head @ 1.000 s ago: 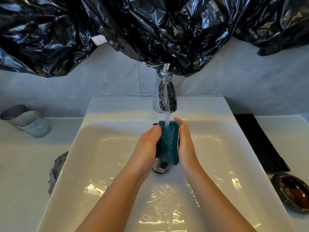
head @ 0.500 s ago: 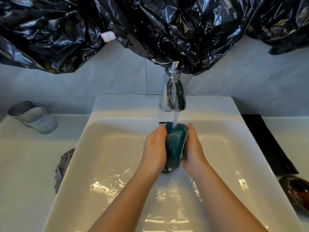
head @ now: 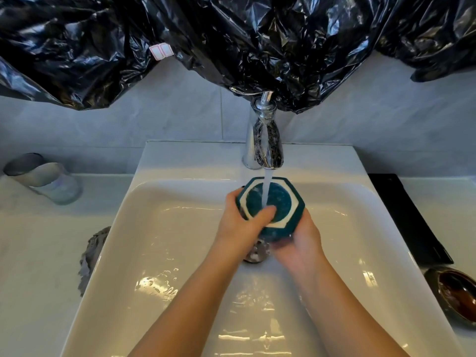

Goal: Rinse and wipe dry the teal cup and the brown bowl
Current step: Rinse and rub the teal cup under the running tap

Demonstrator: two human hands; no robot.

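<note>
At your 12 o'clock: crinkled black plastic sheeting (head: 231,34) draped across the top, with a small white red-bordered label (head: 161,50) toward 11. Below it, a pale grey tiled wall (head: 167,112).

Also at 12: a polished chrome faucet (head: 265,140) on the back ledge of the white rectangular ceramic sink (head: 193,158), water running from its spout.

At centre: a round chrome drain (head: 255,252), partly hidden.

At your 9 o'clock: a clear glass tumbler (head: 43,177) on the white countertop (head: 38,253).

At your 3 o'clock: a flat black rectangular tray (head: 407,217), just beside the sink.
</note>
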